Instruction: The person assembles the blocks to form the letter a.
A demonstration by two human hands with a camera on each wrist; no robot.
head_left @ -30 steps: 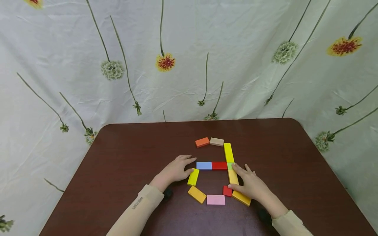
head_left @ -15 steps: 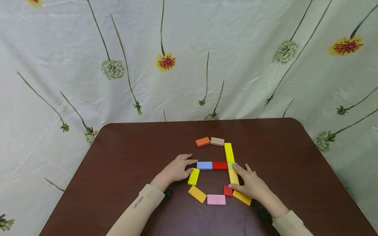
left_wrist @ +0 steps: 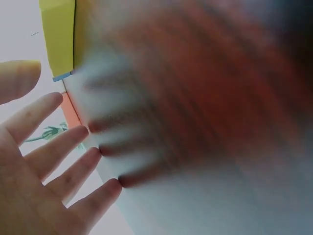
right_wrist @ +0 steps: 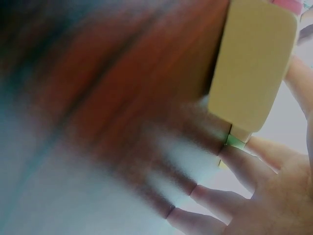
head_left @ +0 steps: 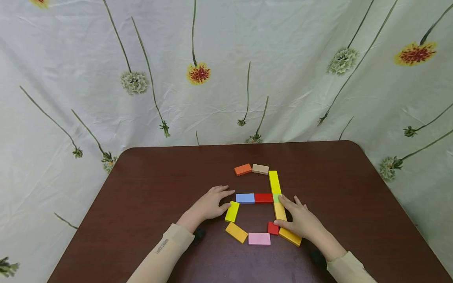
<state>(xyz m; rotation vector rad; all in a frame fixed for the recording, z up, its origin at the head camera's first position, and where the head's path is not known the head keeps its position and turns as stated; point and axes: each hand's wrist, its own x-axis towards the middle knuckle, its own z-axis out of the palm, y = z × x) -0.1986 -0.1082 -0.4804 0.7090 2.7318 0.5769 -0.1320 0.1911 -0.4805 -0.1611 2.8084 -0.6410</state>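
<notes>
My left hand (head_left: 210, 204) lies with fingers spread at the left of a block outline. Its thumb tip is right at the top of a yellow block (head_left: 232, 212), and its index finger points toward a blue block (head_left: 245, 198). From the blue block a red block (head_left: 263, 198) runs to a small green block (head_left: 277, 198). My right hand (head_left: 302, 220) has its index fingertip at the green block and its thumb at a small red block (head_left: 273, 228). Between them lies an orange-yellow block (head_left: 280, 211). The right wrist view shows a large yellow block (right_wrist: 254, 63) beside extended fingers.
A pink block (head_left: 259, 239) and a tilted orange-yellow block (head_left: 236, 232) line the near side, with another yellow block (head_left: 290, 237) at right. Farther back are a long yellow block (head_left: 274, 182), a beige block (head_left: 260, 169) and an orange block (head_left: 243, 169). A flowered cloth (head_left: 226, 78) hangs behind the brown table (head_left: 159, 173).
My left hand has drawn back slightly to the left, its index fingertip now apart from the blue block's end. The right hand and the blocks have stayed in place.
</notes>
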